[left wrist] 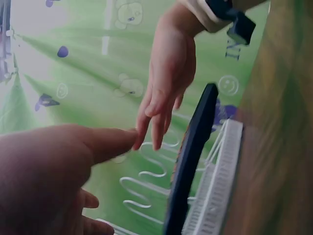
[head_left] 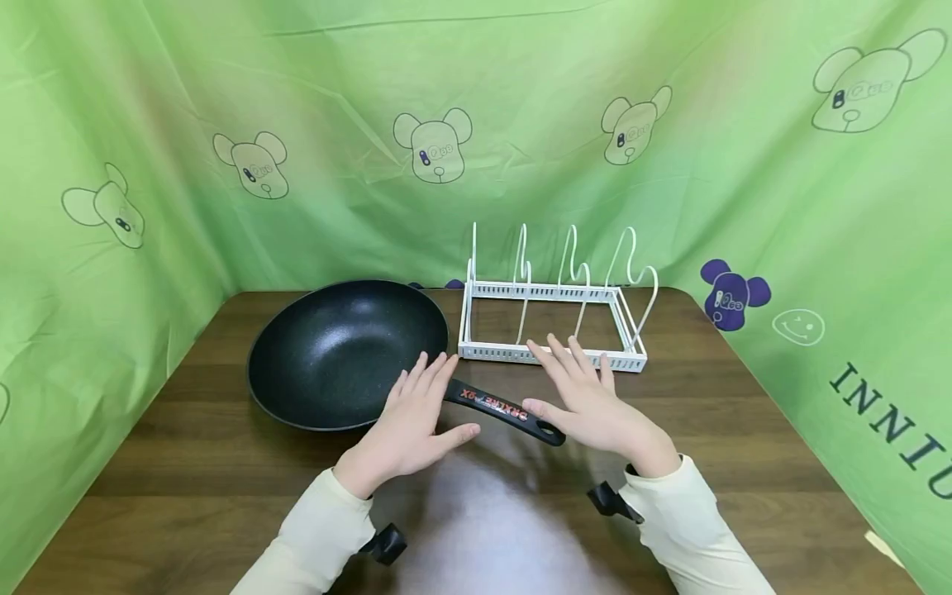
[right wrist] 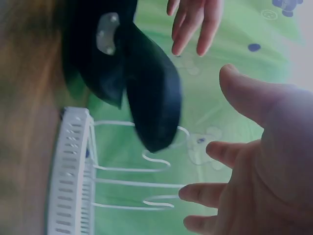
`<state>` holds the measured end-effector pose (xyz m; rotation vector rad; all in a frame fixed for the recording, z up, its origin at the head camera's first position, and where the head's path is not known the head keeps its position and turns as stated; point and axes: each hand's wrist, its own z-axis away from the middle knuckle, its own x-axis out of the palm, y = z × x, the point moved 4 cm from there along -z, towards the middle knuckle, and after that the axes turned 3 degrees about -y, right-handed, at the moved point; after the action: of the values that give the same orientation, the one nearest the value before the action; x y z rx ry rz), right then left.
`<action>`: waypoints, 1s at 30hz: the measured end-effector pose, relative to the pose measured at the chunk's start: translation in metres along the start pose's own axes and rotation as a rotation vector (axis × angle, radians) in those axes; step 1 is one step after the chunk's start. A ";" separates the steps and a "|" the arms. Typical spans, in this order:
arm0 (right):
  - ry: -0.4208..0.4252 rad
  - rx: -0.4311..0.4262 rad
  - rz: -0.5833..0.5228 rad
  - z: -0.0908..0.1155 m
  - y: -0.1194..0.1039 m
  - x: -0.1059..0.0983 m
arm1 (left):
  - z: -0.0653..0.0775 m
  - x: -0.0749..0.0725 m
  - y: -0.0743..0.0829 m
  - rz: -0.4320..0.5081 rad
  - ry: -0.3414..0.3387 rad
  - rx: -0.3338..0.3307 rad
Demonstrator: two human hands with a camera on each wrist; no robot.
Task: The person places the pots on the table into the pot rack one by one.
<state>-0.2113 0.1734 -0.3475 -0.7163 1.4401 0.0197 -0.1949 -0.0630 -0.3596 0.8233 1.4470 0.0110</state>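
I'm remotely watching left hand [head_left: 411, 423] and right hand [head_left: 598, 406] hovering, fingers extended; black pan [head_left: 348, 355] lying beyond, left of left hand, handle [head_left: 494, 403] running between hands; white rack [head_left: 494, 353] standing beyond right hand.

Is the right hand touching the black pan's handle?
Apart. The left wrist view shows it: green cloth is visible between the right hand and the handle.

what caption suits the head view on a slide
Left fingers and right fingers outstretched above a table with black pan and white rack
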 end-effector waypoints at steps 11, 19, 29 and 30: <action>-0.128 -0.075 -0.188 -0.001 0.012 0.015 | 0.018 0.015 -0.013 0.468 -0.186 -0.053; -0.270 -0.123 -0.422 -0.005 0.017 0.025 | 0.024 0.025 -0.016 0.731 -0.270 -0.089; -0.453 -0.097 -0.705 -0.010 0.026 0.037 | 0.014 0.052 -0.022 1.040 -0.422 -0.188; -0.485 -0.111 -0.777 -0.011 0.026 0.039 | 0.011 0.055 -0.023 1.081 -0.418 -0.196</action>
<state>-0.2253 0.1730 -0.3933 -1.2290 0.6417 -0.3113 -0.1863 -0.0589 -0.4194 1.2630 0.4759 0.7400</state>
